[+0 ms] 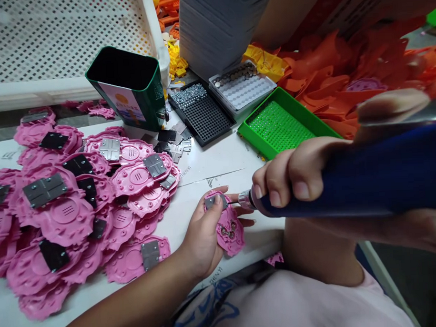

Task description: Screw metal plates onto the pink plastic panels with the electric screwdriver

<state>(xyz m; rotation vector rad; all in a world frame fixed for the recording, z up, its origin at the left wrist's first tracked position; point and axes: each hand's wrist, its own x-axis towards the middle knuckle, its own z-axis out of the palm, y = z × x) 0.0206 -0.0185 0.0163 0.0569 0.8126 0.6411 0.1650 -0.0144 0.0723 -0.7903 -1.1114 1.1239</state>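
My left hand grips a pink plastic toy shell, its thumb pressing a small grey metal plate against the upper end. Round metal discs sit in the lower half of that shell. Wrapped around a dark blue electric screwdriver, my right hand keeps the tool level from the right. Its bit meets the plate's right end; the screw there is too small to make out. To the left lies a heap of pink shells, many with dark or grey plates screwed on.
Behind the hands stand a dark green bin, a black perforated tray with screws, a pale tray with discs, and a green tray. Loose metal plates lie nearby. A white crate and orange plastic parts are farther back.
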